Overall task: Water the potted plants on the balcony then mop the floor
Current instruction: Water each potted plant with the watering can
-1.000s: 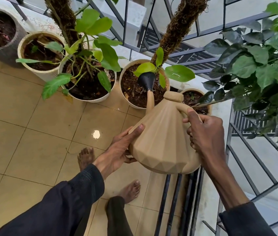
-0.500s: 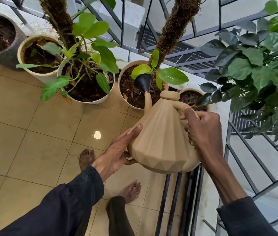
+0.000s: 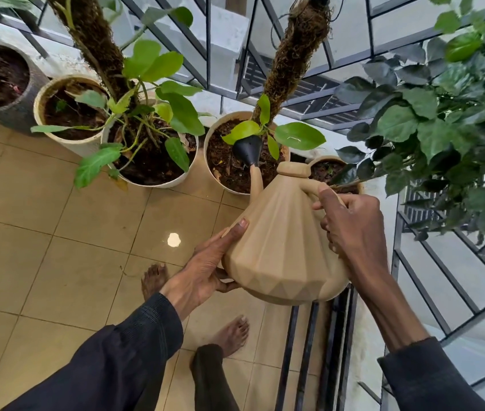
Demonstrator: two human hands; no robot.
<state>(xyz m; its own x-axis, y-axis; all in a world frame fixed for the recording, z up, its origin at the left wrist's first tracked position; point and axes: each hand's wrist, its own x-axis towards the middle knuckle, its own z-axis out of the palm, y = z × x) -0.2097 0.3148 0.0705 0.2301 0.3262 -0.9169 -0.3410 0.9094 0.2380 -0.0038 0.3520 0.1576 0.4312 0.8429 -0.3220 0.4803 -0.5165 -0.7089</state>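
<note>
I hold a beige faceted watering can tilted forward over a white pot of dark soil with a moss pole. Its black spout head hangs just above that soil. My right hand grips the can's handle. My left hand rests with straight fingers against the can's lower left side, supporting it. No water stream is discernible.
More pots line the railing: a leafy white pot, a cream pot, a grey pot at far left, a small pot behind the can. A bushy dark-leaved plant fills the right. Metal railing borders tan floor tiles; my bare feet stand below.
The can and both hands have stayed nearly in place over the same pot; the view has shifted slightly.
</note>
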